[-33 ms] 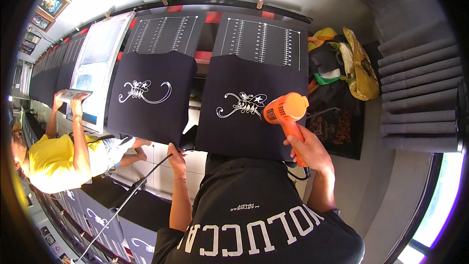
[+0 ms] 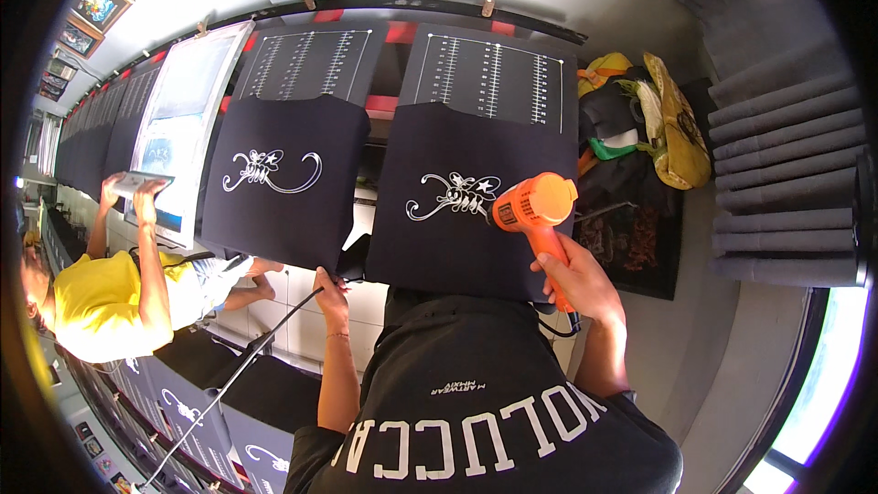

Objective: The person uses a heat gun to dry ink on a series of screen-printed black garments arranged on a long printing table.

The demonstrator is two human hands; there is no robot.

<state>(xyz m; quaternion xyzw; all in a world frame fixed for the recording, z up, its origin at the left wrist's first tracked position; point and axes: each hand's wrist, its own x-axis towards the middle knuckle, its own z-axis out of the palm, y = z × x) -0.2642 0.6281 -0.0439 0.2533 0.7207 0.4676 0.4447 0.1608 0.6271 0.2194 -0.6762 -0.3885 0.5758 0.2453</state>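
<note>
An orange heat gun [image 2: 540, 206] is in my right hand [image 2: 587, 285], fingers wrapped round its handle. Its nozzle end hovers over the right end of a white winged-insect print on a black shirt [image 2: 448, 261]. That shirt is stretched over a dark board [image 2: 521, 82] with white ruler marks. Left of it, a second black shirt [image 2: 274, 224] on another board carries a similar print. By the gap between the two boards, my left hand [image 2: 331, 293] is closed on a thin black cord [image 2: 265, 345] that runs down to the lower left.
At the left, a co-worker in a yellow shirt [image 2: 105, 302] holds a squeegee [image 2: 142, 185] over a framed screen [image 2: 178, 128]. Piled cloths and bags [image 2: 672, 119] lie beyond the right board. A pleated dark curtain [image 2: 786, 174] hangs at the right. More printed shirts [image 2: 187, 407] lie behind, lower left.
The co-worker's squeegee has shifted slightly down the screen. My hands and the heat gun show no visible movement.
</note>
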